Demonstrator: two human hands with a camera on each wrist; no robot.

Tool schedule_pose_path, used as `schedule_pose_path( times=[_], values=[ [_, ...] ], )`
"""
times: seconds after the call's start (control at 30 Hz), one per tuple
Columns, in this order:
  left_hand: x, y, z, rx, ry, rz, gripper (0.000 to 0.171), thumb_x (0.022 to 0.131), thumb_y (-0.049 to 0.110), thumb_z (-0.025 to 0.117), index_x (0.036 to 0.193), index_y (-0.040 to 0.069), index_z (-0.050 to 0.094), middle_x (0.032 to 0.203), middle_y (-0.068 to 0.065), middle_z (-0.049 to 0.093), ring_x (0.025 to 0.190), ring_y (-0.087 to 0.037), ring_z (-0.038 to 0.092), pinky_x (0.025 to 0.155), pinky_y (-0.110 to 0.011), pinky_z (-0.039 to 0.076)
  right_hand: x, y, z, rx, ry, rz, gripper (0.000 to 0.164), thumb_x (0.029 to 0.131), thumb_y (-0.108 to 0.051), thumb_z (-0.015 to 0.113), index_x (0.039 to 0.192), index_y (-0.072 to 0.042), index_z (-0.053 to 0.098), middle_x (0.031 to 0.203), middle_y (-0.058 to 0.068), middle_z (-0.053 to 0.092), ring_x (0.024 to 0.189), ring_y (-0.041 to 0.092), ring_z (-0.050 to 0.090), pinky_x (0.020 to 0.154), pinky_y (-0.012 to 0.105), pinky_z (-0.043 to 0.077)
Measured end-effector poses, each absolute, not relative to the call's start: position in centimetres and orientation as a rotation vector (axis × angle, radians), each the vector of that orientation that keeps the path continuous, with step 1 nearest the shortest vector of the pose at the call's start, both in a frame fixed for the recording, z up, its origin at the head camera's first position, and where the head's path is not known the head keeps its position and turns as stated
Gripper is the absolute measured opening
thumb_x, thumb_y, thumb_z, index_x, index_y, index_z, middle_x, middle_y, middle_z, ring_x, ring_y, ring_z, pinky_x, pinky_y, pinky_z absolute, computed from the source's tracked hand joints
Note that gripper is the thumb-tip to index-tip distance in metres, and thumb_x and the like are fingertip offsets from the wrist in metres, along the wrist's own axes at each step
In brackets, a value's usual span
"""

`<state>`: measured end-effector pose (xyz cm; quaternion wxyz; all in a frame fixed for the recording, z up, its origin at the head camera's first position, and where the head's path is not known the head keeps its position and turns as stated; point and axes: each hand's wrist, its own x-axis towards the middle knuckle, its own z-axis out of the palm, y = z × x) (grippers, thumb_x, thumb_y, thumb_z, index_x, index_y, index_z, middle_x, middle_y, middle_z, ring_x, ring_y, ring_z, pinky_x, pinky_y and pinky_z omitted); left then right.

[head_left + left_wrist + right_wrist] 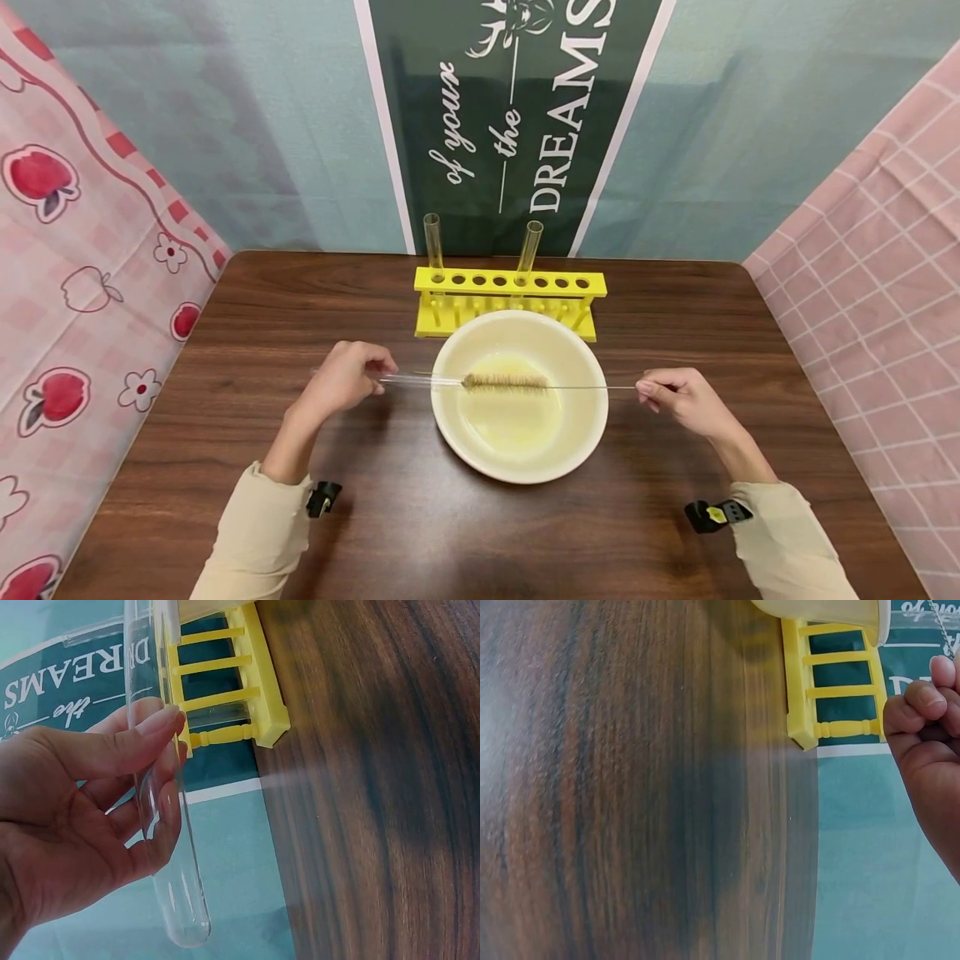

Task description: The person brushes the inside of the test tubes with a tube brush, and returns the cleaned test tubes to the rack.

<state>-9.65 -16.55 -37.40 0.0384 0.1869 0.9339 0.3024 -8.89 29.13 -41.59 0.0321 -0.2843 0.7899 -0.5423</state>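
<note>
My left hand [347, 375] grips a clear glass test tube [184, 900] with its rounded end pointing away from the basin. The tube lies level, its mouth reaching over the left rim of a cream basin [517, 467]. In the right hand [678, 400], thumb and fingers pinch the thin wire handle [592, 387] of a test tube brush [506, 382]. The tan bristles hang over the basin, their tip right at the tube's mouth. Shallow yellowish liquid [513, 421] shows in the basin.
Behind the basin stands a yellow test tube rack [510, 283] with two glass tubes, one at its left end [432, 237] and one near the middle [531, 242]. All rests on a dark wooden table [480, 542], with printed cloths hanging around it.
</note>
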Motion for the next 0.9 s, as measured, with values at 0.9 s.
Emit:
schedule_pose_path(
  times=[0.9],
  values=[
    [-9.6,-13.8,-37.2,0.581,3.062,0.865,0.028,0.059,-0.015,0.068,0.075,0.007,0.069,0.072,-0.003,0.063,0.069,-0.021,0.056,0.061,-0.039,0.045,-9.7,27.0,-39.0,-0.283,2.127,-1.620,0.037,0.092,-0.010,0.052,0.064,0.012,0.047,0.051,0.003,0.040,0.043,0.012,0.035,0.040,0.034,0.026]
  ],
)
